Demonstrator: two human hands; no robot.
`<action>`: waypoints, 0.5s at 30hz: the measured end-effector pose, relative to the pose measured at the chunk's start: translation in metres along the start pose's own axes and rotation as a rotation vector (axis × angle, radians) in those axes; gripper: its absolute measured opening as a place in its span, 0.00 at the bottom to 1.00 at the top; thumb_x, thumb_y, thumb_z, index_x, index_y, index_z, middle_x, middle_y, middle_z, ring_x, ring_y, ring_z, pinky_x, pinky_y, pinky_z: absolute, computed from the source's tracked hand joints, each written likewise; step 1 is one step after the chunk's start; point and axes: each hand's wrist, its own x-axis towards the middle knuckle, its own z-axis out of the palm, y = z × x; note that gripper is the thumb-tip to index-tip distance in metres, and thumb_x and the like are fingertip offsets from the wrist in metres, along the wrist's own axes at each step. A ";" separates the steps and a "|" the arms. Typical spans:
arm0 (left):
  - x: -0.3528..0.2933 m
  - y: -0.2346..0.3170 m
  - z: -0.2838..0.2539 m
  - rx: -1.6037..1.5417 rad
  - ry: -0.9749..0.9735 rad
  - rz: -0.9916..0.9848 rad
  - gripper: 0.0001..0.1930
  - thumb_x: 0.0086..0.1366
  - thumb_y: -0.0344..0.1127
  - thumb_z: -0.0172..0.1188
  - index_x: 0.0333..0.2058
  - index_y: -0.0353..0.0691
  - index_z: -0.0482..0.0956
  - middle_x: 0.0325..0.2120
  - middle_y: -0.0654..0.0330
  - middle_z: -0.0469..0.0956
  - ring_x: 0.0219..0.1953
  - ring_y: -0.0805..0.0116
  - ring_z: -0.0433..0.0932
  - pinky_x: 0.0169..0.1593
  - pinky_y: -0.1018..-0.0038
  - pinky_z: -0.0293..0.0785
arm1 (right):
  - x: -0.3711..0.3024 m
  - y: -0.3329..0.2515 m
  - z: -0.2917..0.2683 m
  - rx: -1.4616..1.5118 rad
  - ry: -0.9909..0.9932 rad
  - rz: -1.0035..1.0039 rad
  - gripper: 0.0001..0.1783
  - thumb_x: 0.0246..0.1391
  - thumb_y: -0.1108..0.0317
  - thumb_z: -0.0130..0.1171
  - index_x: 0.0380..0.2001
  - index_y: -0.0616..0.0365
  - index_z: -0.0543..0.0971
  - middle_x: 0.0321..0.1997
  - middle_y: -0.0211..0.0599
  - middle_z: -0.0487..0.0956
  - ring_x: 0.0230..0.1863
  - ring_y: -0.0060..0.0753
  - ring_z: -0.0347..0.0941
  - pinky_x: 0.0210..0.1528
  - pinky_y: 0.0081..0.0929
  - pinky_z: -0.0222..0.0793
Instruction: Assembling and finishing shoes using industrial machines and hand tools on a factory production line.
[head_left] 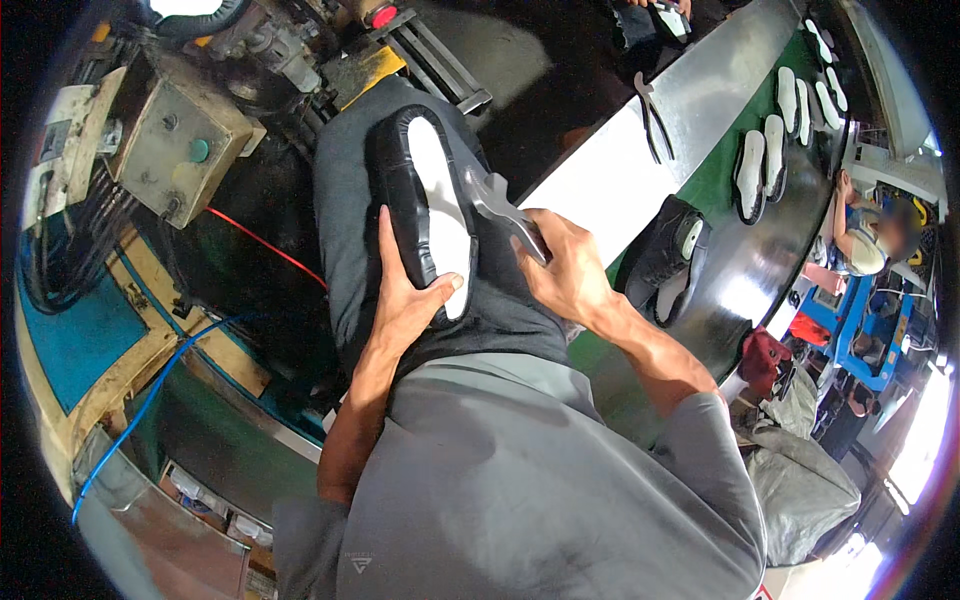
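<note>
"Machinery (275, 50) is crowding the upper left, while a long metal table (700, 90) is running off toward the upper right and pale-soled shoes (749, 172) are lining up beyond it. Where is the piece in hand sitting?"

"On the person's dark trousers (345, 205). That black shoe (428, 215) is lying sole-up there, its white underside (438, 185) facing the camera and its far end pointing away from the body."

"How is it being held?"

"The left grip (405, 300) is holding the near end, thumb pressing on the white underside, one finger running up the black side. The right grip (565, 260) is wrapping snugly about the handle of a grey metal tool (500, 208)."

"Is the tool touching the shoe?"

"Its head is hanging just beside the shoe's right edge; I'm not managing to tell whether the two are meeting."

"So what is counting most for doing this well?"

"Steadiness, I'm thinking. Cloth and leg are probably giving a soft base, so the left grip is needing to pin the shoe firmly, with the thumb lying well clear of the tool's path. I'm favouring short, controlled movements, the right wrist doing the steering, since a slip could be marking the black side."
</note>
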 end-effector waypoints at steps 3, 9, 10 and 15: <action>0.001 -0.015 -0.004 0.071 -0.029 0.067 0.65 0.57 0.21 0.74 0.82 0.37 0.34 0.78 0.38 0.50 0.78 0.49 0.56 0.77 0.61 0.61 | -0.008 -0.004 0.007 0.057 0.134 -0.138 0.23 0.52 0.74 0.70 0.51 0.64 0.76 0.37 0.53 0.82 0.35 0.59 0.83 0.37 0.48 0.79; -0.007 -0.002 -0.019 -0.416 -0.108 -0.005 0.58 0.60 0.17 0.64 0.83 0.46 0.40 0.78 0.49 0.56 0.77 0.52 0.63 0.76 0.61 0.63 | -0.001 0.044 0.032 -0.295 -0.280 -0.132 0.16 0.56 0.73 0.63 0.47 0.64 0.75 0.39 0.56 0.82 0.35 0.61 0.83 0.39 0.53 0.81; -0.013 -0.005 -0.025 -0.535 -0.128 -0.024 0.56 0.62 0.18 0.63 0.83 0.47 0.41 0.76 0.50 0.60 0.75 0.51 0.65 0.76 0.59 0.66 | -0.013 0.038 0.027 -0.146 -0.178 -0.073 0.14 0.56 0.75 0.62 0.46 0.65 0.76 0.38 0.56 0.82 0.34 0.59 0.83 0.40 0.50 0.81; -0.010 -0.002 -0.016 -0.684 -0.089 -0.051 0.52 0.63 0.18 0.60 0.83 0.45 0.45 0.76 0.50 0.62 0.76 0.50 0.65 0.77 0.54 0.64 | -0.014 0.012 0.025 0.055 0.195 0.207 0.09 0.57 0.77 0.60 0.41 0.66 0.75 0.33 0.61 0.82 0.35 0.62 0.83 0.39 0.50 0.78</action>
